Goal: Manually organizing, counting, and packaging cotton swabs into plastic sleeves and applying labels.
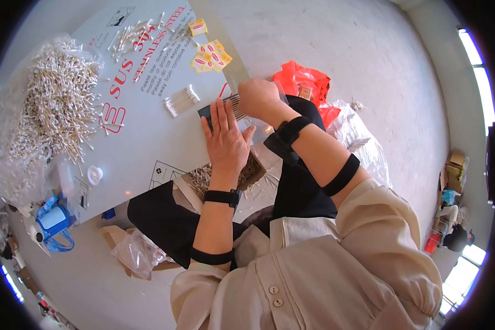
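Observation:
My left hand (226, 146) lies flat, its fingers stretched over a dark, flat piece (204, 113) at the table's right edge. Beside those fingers, a row of thin brown sticks (237, 106) rests on the dark piece. My right hand (258, 99) is closed at the far end of the row; what its fingers hold is hidden. Clear plastic film (281, 92) shows next to that hand. A small clear pack of white cotton swabs (182, 100) lies on the table just beyond my left fingertips.
A big heap of cotton swabs (58, 99) in clear plastic covers the table's left. Loose swabs (135, 38) and yellow labels (212, 56) lie farther back. A cardboard box of sticks (253, 171) sits below my hands. A red bag (300, 80) is at right, a white roll (95, 175) at left.

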{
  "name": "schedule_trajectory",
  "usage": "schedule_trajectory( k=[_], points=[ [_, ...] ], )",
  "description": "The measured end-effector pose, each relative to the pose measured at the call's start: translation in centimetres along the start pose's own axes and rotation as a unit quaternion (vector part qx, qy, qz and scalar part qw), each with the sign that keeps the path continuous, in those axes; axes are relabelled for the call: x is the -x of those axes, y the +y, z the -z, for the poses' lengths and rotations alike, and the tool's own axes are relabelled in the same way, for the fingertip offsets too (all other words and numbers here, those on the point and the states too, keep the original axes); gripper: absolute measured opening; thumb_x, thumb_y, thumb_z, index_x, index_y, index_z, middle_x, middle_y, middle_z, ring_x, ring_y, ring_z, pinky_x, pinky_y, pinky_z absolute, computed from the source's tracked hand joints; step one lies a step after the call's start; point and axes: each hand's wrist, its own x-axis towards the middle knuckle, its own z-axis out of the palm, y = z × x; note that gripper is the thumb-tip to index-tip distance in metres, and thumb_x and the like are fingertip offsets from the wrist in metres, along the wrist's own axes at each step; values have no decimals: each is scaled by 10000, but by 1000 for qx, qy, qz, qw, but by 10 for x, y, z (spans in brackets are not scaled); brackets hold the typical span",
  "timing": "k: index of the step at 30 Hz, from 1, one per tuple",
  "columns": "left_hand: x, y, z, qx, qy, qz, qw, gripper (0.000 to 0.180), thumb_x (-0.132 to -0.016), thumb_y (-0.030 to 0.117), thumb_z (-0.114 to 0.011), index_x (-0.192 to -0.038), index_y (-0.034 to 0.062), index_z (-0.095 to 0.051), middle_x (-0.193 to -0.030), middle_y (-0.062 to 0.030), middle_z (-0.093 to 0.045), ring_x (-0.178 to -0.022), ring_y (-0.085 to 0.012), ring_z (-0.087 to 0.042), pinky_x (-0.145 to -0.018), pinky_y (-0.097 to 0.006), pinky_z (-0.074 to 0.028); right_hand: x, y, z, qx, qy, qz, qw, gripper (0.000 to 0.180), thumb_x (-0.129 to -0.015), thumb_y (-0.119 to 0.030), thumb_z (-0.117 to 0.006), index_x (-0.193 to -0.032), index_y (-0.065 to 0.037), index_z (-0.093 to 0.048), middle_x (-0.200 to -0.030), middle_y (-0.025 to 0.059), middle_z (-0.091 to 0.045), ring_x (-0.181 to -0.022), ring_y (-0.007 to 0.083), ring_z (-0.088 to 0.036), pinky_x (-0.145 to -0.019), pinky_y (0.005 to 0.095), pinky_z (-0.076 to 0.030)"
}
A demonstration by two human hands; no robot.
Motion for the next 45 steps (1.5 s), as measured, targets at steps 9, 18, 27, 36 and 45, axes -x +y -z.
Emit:
schedule_trajectory(
  k=[9, 18, 27, 36, 45],
  points=[
    [-3, 0, -3, -10, 3, 11, 1000, 812, -894, 515, -569, -1482, 14, -321, -1561, -155, -280, -1465, -270, -221, -1174, -509, -139, -3, 12, 1, -96, 11, -45, 994, 286, -703, -243, -638, -870, -30, -730, -886, 195, -707, -872, 343, -693, -763, 406, -558],
    [-4, -2, -5, 16, 2, -24, 1000, 817, -884, 492, -599, -1482, 13, -316, -1553, -165, -293, -1466, -281, -222, -1172, -511, -148, -3, 18, -11, -118, 50, -32, 991, 251, -697, -245, -653, -800, -26, -721, -834, 202, -694, -824, 355, -688, -728, 416, -556],
    [-13, 5, -11, 56, 15, -43, 997, 759, -928, 450, -556, -1486, 8, -294, -1569, -195, -238, -1464, -315, -215, -1172, -499, -156, 5, 30, -35, -184, 223, -21, 957, 192, -759, -208, -645, -718, -23, -676, -701, 173, -664, -672, 343, -660, -625, 420, -528],
    [-31, -3, -7, 557, 150, 77, 814, 620, -1049, 333, -353, -1523, -19, -162, -1596, -190, -152, -1483, -303, -139, -1194, -410, -146, 17, 74, -82, -773, 252, -158, 560, 185, -880, -220, -705, -924, -43, -674, -759, 6, -631, -621, 135, -552, -550, 265, -445],
    [-42, 15, -14, 614, 146, 106, 768, 691, -1040, 408, -355, -1510, -52, -144, -1590, -205, -145, -1485, -311, -125, -1206, -437, -91, 11, 50, -90, -905, 106, -115, 396, 122, -892, -135, -702, -887, -13, -692, -780, 45, -692, -622, 117, -633, -565, 258, -518]
  ],
)
